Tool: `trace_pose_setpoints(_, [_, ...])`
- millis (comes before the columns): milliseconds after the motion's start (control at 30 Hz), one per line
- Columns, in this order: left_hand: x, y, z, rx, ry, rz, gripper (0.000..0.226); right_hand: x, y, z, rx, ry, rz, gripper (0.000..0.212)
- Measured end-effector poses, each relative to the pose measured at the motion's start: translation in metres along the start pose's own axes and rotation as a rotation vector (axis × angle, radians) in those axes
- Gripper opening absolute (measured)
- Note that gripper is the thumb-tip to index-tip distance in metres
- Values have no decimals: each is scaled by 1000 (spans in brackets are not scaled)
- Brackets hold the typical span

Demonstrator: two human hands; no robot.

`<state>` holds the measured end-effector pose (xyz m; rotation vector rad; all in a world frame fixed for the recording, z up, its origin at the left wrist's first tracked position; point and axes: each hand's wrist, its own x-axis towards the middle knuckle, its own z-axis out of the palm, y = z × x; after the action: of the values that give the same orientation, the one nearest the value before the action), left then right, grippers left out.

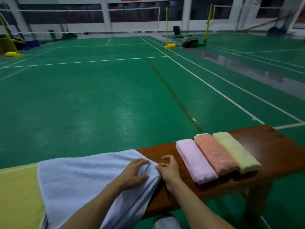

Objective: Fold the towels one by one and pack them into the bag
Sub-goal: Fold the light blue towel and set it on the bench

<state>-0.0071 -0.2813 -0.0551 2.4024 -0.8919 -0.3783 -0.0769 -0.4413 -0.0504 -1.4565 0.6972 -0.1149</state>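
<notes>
A light blue towel [79, 177] lies spread over the brown wooden bench [267, 142], its near part hanging off the front edge. My left hand [133, 174] lies on the towel's right end, fingers curled into the bunched cloth. My right hand [170, 169] pinches the towel's right edge beside it. Three folded towels lie side by side to the right: pink [195, 161], coral [214, 152] and pale yellow [234, 151]. A yellow towel [18, 194] lies at the left, partly under the blue one. No bag is in view.
The bench stands on a green badminton court floor [99, 96] with white lines. Far off are yellow net posts [166, 25], a black chair [176, 33] and a dark bag [189, 41] on the floor.
</notes>
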Motion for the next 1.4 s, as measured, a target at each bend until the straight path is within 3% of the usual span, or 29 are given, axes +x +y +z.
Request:
trace_pose_setpoints(200, [24,30,21,-16,-34,38,57,10,-4,-34,-16,60,-61,34])
trace_pose_setpoints(467, [12,24,0,-38,5,78,61,-8,-8,4,74,-156,-65,32])
trace_pose_setpoints(800, [-35,-11,-38,49,-33,23,24,-37,-9,44,-27,-435,11,50])
trace_pose_setpoints(1000, [-54,-22,-54,111,-15,-23,19,-49,-10,58,-137,-520,-28,54])
trace_pose_setpoints(1167, [-73,-41,-69,98,-18,-30,28,-57,-16,62,-353,-575,-141,42])
trace_pose_setpoints(1400, [-103,-72,-89,85,31,-101,26,-64,-15,63,-559,-729,-115,34])
